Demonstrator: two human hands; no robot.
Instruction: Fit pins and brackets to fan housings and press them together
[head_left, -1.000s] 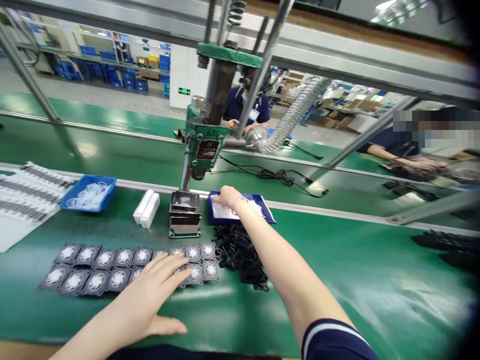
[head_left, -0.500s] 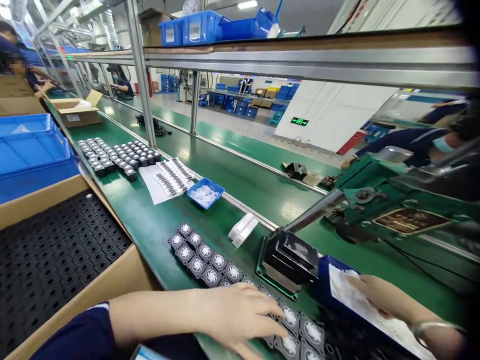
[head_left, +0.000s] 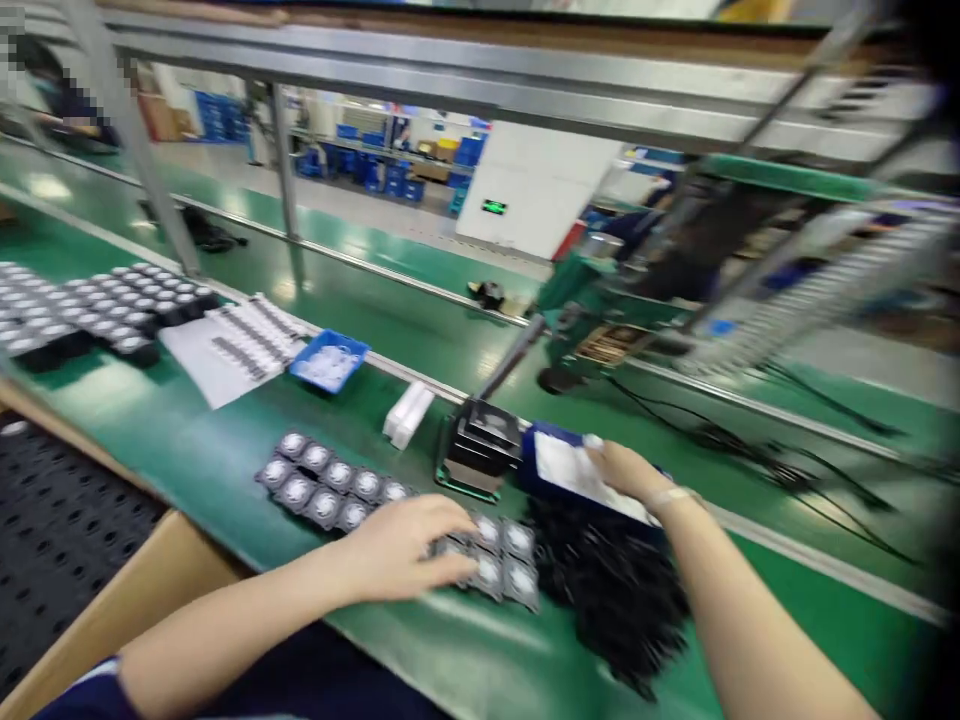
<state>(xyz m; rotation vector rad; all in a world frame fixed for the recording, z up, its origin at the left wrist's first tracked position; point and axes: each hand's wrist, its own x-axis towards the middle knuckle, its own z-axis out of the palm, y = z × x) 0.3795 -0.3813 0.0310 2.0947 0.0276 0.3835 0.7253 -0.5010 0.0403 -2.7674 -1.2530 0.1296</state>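
Two rows of small black square fans [head_left: 325, 505] with white swirled centres run along the green bench. My left hand [head_left: 412, 545] lies over the middle of these rows, fingers apart, touching the fans and hiding some. At the right, my right hand [head_left: 622, 470] reaches into a dark blue tray [head_left: 551, 480] of white material. Its fingers look pinched together; a small whitish spot shows at the tips, too blurred to name. A heap of black, strip-like pieces or leads [head_left: 615, 590] spills in front of the tray. Left of the tray stands a black block-shaped fixture [head_left: 484, 440].
A white bar-shaped piece [head_left: 409, 412] and a blue dish of small white parts [head_left: 330, 360] sit farther back. More fans [head_left: 120, 310] stand at the left by a white sheet [head_left: 214, 370]. A green press [head_left: 592, 310] overhangs the right side. A carton [head_left: 172, 570] holds black frames.
The view has swung right, so the scene sits farther left. My right hand has shifted toward the far end of the blue tray; my left hand stays over the fans.
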